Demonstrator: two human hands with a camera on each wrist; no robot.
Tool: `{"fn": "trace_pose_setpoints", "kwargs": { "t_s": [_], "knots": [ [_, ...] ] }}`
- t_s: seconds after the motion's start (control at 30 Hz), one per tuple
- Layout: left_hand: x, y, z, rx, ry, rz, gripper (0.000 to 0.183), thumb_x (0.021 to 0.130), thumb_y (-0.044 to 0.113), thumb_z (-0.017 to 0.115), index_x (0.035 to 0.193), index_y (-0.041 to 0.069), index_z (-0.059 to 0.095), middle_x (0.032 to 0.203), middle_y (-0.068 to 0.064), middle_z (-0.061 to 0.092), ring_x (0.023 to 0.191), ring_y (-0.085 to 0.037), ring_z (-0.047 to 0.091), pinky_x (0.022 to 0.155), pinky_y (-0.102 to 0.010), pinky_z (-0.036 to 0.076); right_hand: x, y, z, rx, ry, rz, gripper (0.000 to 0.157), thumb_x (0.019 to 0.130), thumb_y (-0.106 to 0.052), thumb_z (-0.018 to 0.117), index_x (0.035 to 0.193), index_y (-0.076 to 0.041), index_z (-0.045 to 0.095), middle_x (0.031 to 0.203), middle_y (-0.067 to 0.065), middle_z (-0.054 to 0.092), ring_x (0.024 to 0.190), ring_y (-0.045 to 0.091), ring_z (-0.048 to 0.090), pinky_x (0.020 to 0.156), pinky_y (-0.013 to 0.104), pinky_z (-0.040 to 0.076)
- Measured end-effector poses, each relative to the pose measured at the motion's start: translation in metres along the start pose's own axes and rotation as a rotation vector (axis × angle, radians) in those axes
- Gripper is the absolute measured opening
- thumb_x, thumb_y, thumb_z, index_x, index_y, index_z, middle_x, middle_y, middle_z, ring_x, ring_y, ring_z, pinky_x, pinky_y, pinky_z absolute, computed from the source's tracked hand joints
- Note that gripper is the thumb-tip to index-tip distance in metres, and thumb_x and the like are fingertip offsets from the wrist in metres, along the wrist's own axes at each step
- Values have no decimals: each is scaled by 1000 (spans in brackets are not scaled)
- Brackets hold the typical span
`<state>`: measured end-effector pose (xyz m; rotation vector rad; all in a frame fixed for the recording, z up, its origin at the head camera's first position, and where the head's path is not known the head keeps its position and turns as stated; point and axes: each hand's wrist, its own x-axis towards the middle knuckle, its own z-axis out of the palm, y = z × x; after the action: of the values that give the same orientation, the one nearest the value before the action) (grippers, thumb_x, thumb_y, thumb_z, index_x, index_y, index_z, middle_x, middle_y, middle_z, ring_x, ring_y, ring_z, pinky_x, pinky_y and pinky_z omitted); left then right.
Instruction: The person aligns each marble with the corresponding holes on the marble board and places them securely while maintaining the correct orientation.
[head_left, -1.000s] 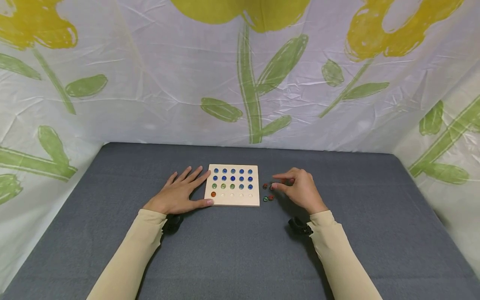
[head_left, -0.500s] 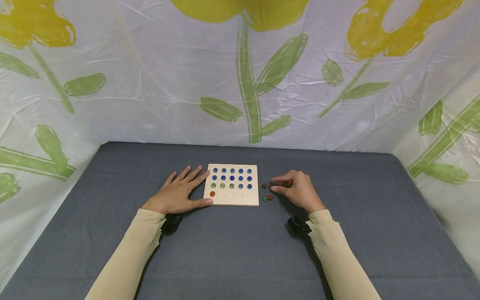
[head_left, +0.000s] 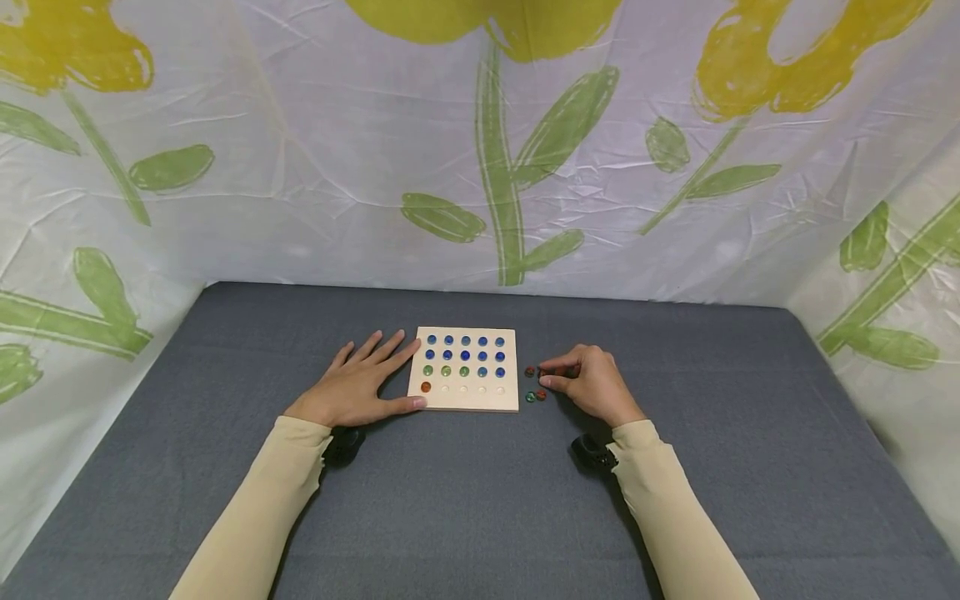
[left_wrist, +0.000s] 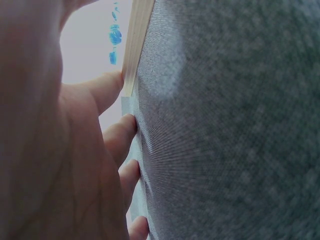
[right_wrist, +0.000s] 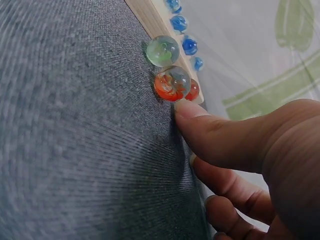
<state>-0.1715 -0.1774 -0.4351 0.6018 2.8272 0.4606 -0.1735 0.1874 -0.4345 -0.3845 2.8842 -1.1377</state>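
Observation:
A pale wooden board point(head_left: 480, 400) has rows of round hollows. Blue and green marbles fill the upper three rows, and an orange marble point(head_left: 426, 387) sits at the left of the front row, beside several bare hollows. My left hand point(head_left: 356, 390) lies with fingers spread, its thumb and index finger touching the board's left edge. Right of the board, my right hand point(head_left: 594, 385) pinches a dark marble point(head_left: 541, 372) between thumb and index finger at the cloth; the fingers mostly cover it. In the right wrist view, the thumb hides that marble.
Beside the board's right edge lie a green marble point(right_wrist: 162, 51), an orange marble point(right_wrist: 171, 84) and a red marble point(right_wrist: 194, 90). A grey cloth point(head_left: 480, 500) covers the table. A white curtain point(head_left: 322, 167) with painted flowers hangs behind and at the sides.
My right hand has moved slightly left and down, and its thumb and index finger have come together around the dark marble. The left hand stays on the board's edge.

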Motion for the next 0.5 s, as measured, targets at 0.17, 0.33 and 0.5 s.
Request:
{"fn": "trace_pose_setpoints", "kwargs": {
  "t_s": [0.17, 0.33, 0.5],
  "knots": [
    [0, 0, -1, -6, -2, 1, 98, 88, 73, 60, 164, 22, 23, 169, -11, 16, 154, -41, 8, 118, -67, 1, 0, 0, -2, -17, -3, 1, 18, 84, -14, 85, 102, -11, 83, 86, 2, 67, 70, 15, 56, 58, 32, 46],
    [-1, 1, -1, -5, -4, 5, 98, 89, 73, 59, 164, 22, 23, 169, -11, 16, 154, -41, 8, 118, -68, 1, 1, 0, -3, -23, -8, -5, 17, 85, -13, 85, 101, -9, 83, 87, 4, 67, 72, 16, 57, 58, 32, 47],
    [0, 1, -1, -5, -6, 5, 98, 89, 74, 58, 164, 22, 23, 169, -11, 17, 154, -41, 8, 118, -68, 1, 0, 0, -3, -29, -6, -10, 17, 85, -13, 84, 101, -9, 83, 86, 4, 66, 72, 16, 57, 59, 32, 47]
  ]
}}
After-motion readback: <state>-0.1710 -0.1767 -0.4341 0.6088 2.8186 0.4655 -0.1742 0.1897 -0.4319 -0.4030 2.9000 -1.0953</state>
